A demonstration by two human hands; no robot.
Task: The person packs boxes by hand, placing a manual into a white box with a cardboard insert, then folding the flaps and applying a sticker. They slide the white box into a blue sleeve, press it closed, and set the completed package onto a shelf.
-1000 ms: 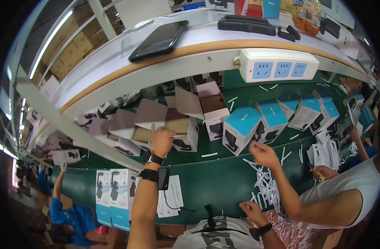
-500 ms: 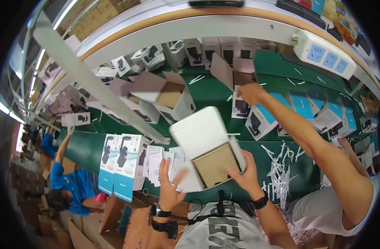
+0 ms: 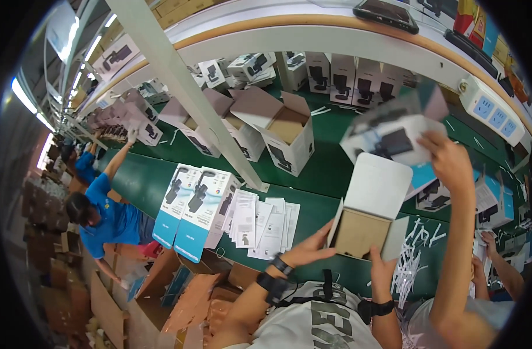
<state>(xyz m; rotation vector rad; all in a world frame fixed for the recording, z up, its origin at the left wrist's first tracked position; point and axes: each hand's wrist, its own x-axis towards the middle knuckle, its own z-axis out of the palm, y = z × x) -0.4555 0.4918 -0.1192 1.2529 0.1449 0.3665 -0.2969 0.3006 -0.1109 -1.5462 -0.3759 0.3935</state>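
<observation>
An open white carton (image 3: 377, 180) with a brown cardboard insert (image 3: 362, 232) is in front of me, its large lid flap standing up at the far side. My left hand (image 3: 311, 246) grips its left side near the side flap. At the near right edge, my right hand (image 3: 383, 272) holds the carton with the thumb over the rim. Left of my hands lie white printed leaflets (image 3: 266, 224) in overlapping piles. Beyond the carton, a co-worker's hand (image 3: 446, 157) from the right holds a motion-blurred printed box (image 3: 388, 136) above the bench.
Two blue-and-white boxes (image 3: 199, 203) lie by the leaflets. Open boxes (image 3: 289, 139) stand across the green bench (image 3: 327, 174), near a slanted white post (image 3: 190, 93). Paper strips (image 3: 414, 262) heap at right. A power strip (image 3: 493, 110) hangs from the shelf. Another person in blue (image 3: 112, 218) works at left.
The view has shifted, and the carton in my hands sits further right. My left hand, blurred and apart before, now grips its side. The co-worker has lifted a box off the bench.
</observation>
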